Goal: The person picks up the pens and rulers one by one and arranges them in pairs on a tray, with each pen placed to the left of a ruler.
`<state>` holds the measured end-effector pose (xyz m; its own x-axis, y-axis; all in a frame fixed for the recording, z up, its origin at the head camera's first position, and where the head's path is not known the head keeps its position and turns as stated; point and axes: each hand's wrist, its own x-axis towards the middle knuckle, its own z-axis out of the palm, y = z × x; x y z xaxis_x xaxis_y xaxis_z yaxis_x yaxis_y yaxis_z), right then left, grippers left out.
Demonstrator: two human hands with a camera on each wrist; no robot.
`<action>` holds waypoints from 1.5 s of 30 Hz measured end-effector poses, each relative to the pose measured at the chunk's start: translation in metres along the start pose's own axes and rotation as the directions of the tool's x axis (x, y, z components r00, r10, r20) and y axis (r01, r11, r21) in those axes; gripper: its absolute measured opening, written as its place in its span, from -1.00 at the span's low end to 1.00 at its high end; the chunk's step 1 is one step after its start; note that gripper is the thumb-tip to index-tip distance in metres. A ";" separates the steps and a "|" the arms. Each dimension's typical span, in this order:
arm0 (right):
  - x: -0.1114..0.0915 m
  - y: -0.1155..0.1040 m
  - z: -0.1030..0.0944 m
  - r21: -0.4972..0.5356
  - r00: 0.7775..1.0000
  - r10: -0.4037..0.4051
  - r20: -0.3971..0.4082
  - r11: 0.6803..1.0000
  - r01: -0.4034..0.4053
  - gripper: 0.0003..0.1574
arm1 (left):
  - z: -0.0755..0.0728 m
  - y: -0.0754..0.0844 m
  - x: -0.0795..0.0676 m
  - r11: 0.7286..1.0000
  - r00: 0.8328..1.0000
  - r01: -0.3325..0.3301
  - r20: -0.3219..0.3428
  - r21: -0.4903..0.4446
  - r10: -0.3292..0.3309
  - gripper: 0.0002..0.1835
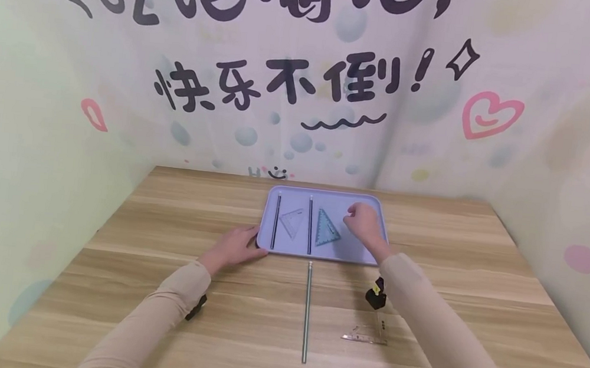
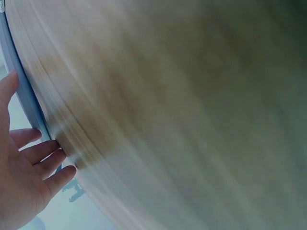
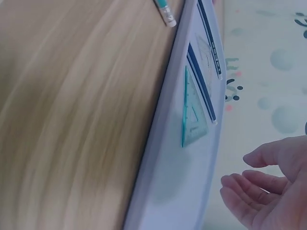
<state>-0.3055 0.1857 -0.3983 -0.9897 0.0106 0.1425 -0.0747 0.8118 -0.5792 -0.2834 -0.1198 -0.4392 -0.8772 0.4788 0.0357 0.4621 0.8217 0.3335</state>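
A pale lavender tray lies on the table with two dark pencils, a clear set square and a teal set square in it. Against the tray's front left corner rests my left hand; its loosely extended fingers touch the rim. Over the right part of the tray hovers my right hand, fingers and thumb relaxed and apart, with nothing between them in the right wrist view. In front of the tray lies a green pencil, its eraser end towards the tray.
Right of the green pencil, a clear set square lies on the wooden table, close to my right sleeve. A patterned wall hanging rises just behind the tray. Dark wrist cameras sit at both wrists.
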 end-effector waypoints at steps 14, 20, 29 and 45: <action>-0.035 -0.002 -0.021 -0.346 0.988 -0.156 0.014 0.926 0.151 -0.90 | 0.000 -0.003 0.001 1.000 1.000 -0.006 -0.003 0.005 0.006 -0.23; -0.051 -0.001 -0.017 -0.474 0.983 -0.180 0.047 0.862 0.180 -0.63 | 0.002 -0.004 0.001 1.000 1.000 -0.007 -0.006 0.008 0.007 -0.23; -0.079 -0.005 -0.005 -0.532 0.983 -0.144 0.114 0.827 0.183 -0.03 | 0.003 -0.003 0.001 1.000 1.000 0.002 0.007 0.015 -0.002 -0.21; -0.114 -0.014 0.006 -0.503 0.963 -0.258 0.077 0.824 0.260 0.09 | 0.001 -0.003 0.001 0.999 0.999 -0.042 -0.026 0.017 0.042 -0.24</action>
<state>-0.1922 0.1701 -0.4115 -0.9434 -0.2436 0.2250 -0.2580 0.9655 -0.0362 -0.2855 -0.1216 -0.4416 -0.8600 0.5049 0.0743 0.5005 0.8060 0.3159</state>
